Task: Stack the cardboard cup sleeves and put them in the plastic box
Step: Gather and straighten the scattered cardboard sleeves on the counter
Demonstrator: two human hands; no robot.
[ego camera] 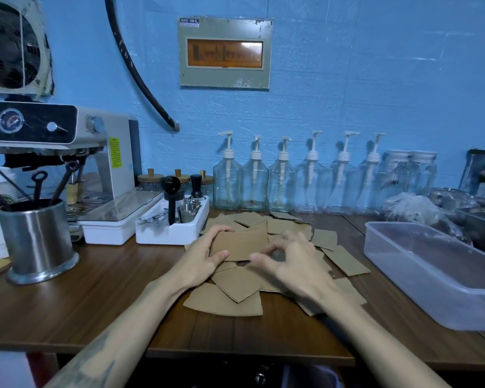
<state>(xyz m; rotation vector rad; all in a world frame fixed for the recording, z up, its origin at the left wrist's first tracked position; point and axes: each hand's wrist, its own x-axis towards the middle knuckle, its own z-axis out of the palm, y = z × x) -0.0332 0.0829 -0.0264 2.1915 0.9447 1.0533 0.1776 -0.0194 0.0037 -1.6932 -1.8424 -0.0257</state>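
Several flat brown cardboard cup sleeves (230, 292) lie scattered in a loose pile on the wooden table. My left hand (205, 256) grips the left end of one sleeve (240, 243), lifted a little over the pile. My right hand (294, 264) is at that sleeve's lower right corner with thumb and forefinger curled toward it; whether they pinch it I cannot tell. The clear plastic box (429, 275) stands to the right of the pile, apart from both hands, with nothing in it.
A white tray of tools (174, 222) sits just behind my left hand. A steel utensil holder (37, 242) and an espresso machine (67, 152) stand at the left. Pump bottles (283, 183) line the blue wall. A steel tray (479, 219) lies behind the box.
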